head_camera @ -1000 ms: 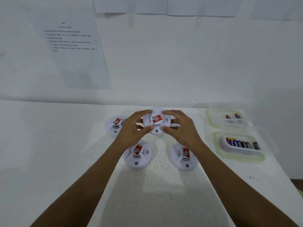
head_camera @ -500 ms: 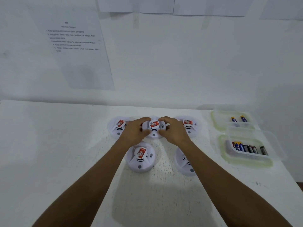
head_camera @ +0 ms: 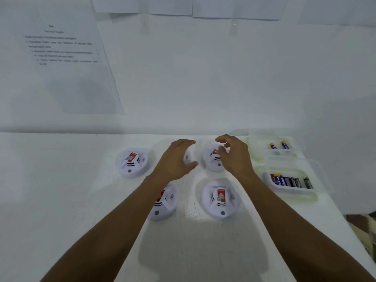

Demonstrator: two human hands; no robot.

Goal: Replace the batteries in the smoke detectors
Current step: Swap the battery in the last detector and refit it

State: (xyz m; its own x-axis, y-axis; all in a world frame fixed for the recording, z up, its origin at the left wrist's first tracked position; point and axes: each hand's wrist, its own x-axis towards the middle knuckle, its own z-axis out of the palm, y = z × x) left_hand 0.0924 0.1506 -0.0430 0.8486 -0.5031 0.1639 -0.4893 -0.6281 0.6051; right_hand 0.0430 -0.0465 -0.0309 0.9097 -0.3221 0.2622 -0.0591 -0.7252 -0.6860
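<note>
Several white smoke detectors with red labels lie on the white table (head_camera: 61, 190). One detector sits at the back left (head_camera: 131, 162) and one at the front right (head_camera: 220, 198). The front left detector (head_camera: 164, 204) is partly under my left forearm. My left hand (head_camera: 175, 159) hovers with relaxed fingers over the back middle detector (head_camera: 187, 157), hiding most of it. My right hand (head_camera: 234, 155) hangs with loosely curled fingers above the back right detector (head_camera: 212, 161) and holds nothing.
At the right stand two clear plastic containers. The far container (head_camera: 254, 151) holds two batteries (head_camera: 278, 146), and the near container (head_camera: 317, 180) holds several batteries (head_camera: 291, 182). Printed sheets hang on the wall behind. The table's right edge runs close to the containers.
Both hands gripped one detector, carried it to the back row and set it down. They have let go and now hover apart above the back detectors.
</note>
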